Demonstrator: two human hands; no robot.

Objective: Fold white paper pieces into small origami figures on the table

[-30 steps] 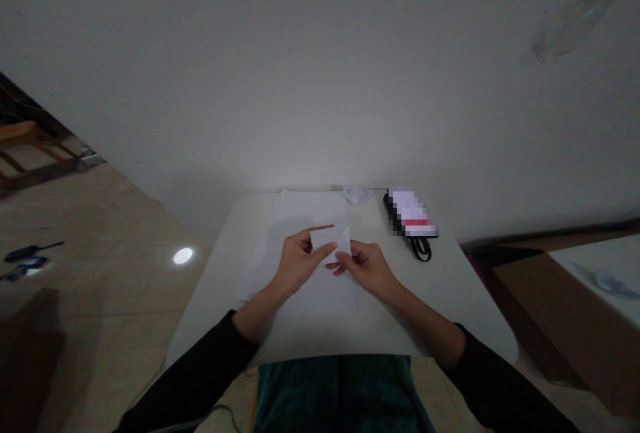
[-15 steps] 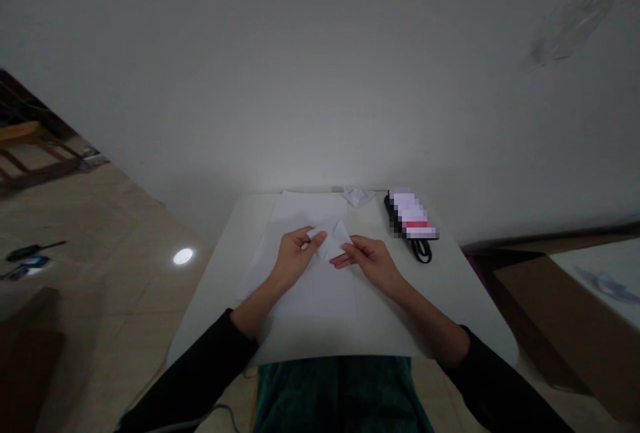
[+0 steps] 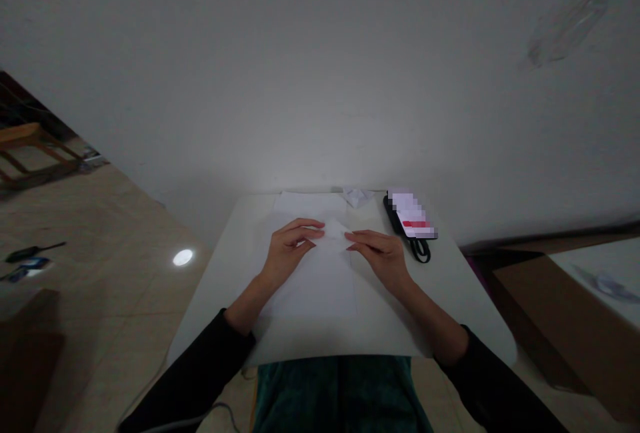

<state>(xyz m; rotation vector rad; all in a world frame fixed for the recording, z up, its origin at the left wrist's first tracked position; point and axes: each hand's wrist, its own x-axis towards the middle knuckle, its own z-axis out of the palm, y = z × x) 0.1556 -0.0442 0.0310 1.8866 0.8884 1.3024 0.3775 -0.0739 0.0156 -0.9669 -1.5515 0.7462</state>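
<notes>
At the far right of the table [image 3: 463, 286] we see a phone [image 3: 413, 216], its screen pixelated, with a black loop [image 3: 421, 250] just nearer to us. Far left, we make out a wooden stool [image 3: 20, 133] on the tiled floor [image 3: 120, 233], with a dark gadget [image 3: 23, 254] nearer and a bright spot [image 3: 183, 257] beside the table. To the right we have brown board [image 3: 555, 306], and beyond, the pale wall [image 3: 310, 73].

The paper piece [image 3: 334, 229] (between hands [image 3: 287, 254] [image 3: 387, 259]) is above sheets [image 3: 315, 293].
</notes>
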